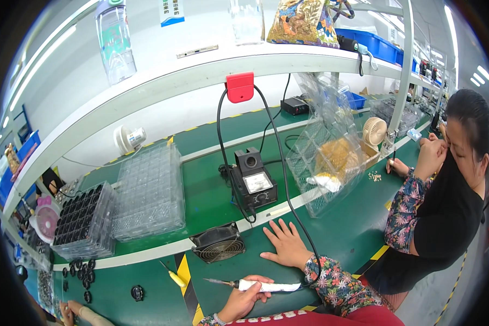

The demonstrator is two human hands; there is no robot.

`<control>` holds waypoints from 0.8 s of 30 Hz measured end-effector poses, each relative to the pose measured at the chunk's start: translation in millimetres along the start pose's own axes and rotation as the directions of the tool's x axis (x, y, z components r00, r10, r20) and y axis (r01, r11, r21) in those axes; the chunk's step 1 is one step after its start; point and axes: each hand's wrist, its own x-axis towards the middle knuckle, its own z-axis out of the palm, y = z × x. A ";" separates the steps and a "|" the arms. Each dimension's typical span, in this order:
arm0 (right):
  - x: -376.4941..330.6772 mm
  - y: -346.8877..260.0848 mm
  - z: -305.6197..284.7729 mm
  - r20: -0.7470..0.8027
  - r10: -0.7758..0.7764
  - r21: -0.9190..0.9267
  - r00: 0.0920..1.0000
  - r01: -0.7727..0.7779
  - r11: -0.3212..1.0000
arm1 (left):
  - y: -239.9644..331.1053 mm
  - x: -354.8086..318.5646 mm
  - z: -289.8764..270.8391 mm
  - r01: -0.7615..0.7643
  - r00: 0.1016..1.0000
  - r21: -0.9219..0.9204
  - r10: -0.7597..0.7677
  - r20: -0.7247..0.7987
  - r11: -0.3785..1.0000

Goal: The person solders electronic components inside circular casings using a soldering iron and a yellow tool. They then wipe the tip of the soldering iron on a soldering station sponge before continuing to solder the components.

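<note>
Held in my left hand is a soldering iron with a white-wrapped handle, its tip pointing left above the green bench. The fingers are closed around the handle. My right hand lies palm down on the bench beyond the iron, fingers spread, holding nothing. From the handle's end the black cord rises through a red holder on the shelf edge, beyond which a black soldering station stands. Left of the iron lies a yellow-handled slim tool, and a small black round part is further left.
A black square fan stands at the ledge. Stacked clear trays and a stack holding black parts are at left, with several loose black parts. A co-worker sits at right; another person's hands show lower left.
</note>
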 end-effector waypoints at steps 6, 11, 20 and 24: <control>-0.5 -0.8 -1.4 0.001 0.003 0.003 1.000 -0.003 1.000 | 0.7 -0.4 0.9 0.013 1.000 -0.003 -0.013 -0.010 1.000; -0.5 -0.7 -1.1 -0.004 0.004 0.021 1.000 -0.004 1.000 | 1.6 -1.0 2.1 0.014 1.000 0.015 -0.014 -0.011 1.000; 1.4 0.0 -1.6 -0.004 0.004 0.024 1.000 -0.004 1.000 | 3.7 0.4 2.3 0.021 1.000 0.011 -0.021 -0.012 1.000; 0.9 -1.0 -1.2 -0.016 -0.006 0.024 1.000 0.007 1.000 | 0.7 -0.4 -0.3 0.010 1.000 0.020 -0.010 -0.009 1.000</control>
